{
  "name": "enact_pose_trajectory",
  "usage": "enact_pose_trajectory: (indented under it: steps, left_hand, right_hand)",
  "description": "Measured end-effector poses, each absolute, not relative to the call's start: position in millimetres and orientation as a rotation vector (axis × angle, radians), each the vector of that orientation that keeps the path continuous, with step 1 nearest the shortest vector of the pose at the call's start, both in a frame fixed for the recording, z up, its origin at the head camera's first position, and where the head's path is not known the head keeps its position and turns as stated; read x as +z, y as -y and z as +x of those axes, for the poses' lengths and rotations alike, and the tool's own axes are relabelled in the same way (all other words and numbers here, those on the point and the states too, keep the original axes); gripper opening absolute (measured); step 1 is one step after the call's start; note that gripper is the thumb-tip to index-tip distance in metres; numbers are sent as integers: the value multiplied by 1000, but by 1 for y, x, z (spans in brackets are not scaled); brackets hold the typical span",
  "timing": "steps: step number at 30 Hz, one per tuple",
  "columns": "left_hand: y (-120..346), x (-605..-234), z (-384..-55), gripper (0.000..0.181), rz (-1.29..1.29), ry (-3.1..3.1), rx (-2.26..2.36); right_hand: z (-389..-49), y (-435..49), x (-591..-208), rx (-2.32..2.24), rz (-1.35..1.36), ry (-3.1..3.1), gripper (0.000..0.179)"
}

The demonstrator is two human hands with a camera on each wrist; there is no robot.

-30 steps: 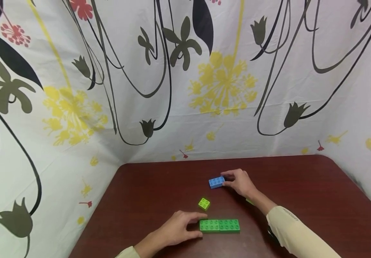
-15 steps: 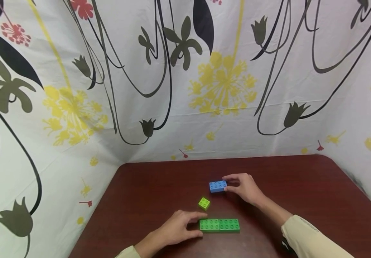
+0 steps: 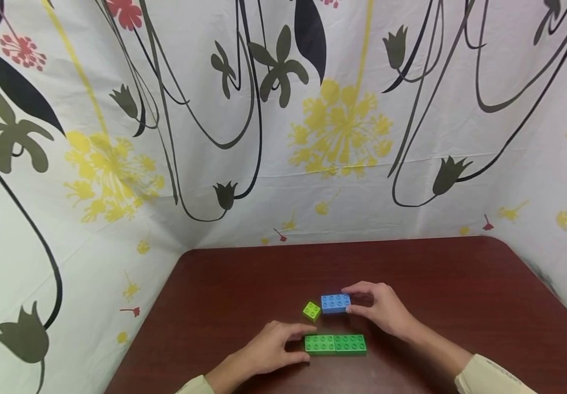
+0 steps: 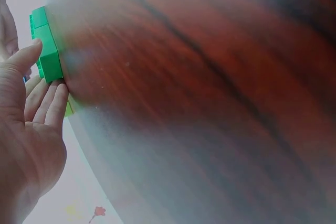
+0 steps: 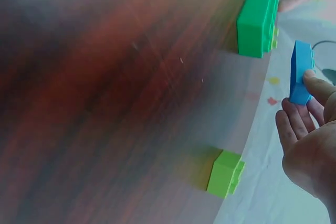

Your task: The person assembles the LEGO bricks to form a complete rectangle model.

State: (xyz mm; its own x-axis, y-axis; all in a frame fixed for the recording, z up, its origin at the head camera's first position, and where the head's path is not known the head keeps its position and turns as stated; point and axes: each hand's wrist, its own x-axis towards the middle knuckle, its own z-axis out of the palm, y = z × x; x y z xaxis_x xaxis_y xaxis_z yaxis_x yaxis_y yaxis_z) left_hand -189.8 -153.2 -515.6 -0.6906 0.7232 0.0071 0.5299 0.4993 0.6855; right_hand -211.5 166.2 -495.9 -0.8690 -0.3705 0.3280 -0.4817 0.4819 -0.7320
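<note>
Two green eight-stud toy building bricks lie end to end: the left green brick (image 3: 320, 344) and the right green brick (image 3: 350, 344). My left hand (image 3: 276, 348) holds the left brick's outer end, index finger at the back and thumb in front. In the left wrist view, that thumb overlaps the green brick (image 4: 50, 59). A blue eight-stud brick (image 3: 335, 303) is pinched at its right end by my right hand (image 3: 384, 309). The right wrist view shows the blue brick (image 5: 301, 72) between thumb and fingers, above the tabletop's level.
A small lime-green four-stud brick (image 3: 312, 311) lies behind the green pair, just left of the blue brick. Another lime brick (image 5: 224, 174) shows in the right wrist view, hidden behind my right arm in the head view. Patterned cloth (image 3: 283, 137) surrounds the dark red table (image 3: 244, 279).
My right hand has brought the blue brick nearer to me, from the back of the table to beside the small lime brick. The left hand and green bricks have stayed put.
</note>
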Motion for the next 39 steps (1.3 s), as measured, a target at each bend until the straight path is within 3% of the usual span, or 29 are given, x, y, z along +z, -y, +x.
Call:
enact_pose_trajectory:
  steps: [17, 39]
  left_hand:
    - [154, -517, -189, 51, 1043, -2427, 1045]
    - [154, -517, -188, 55, 1075, -2429, 1046]
  right_hand:
    - [-179, -169, -493, 1641, 862, 2601, 30]
    - [-170, -162, -511, 1600, 882, 2668, 27]
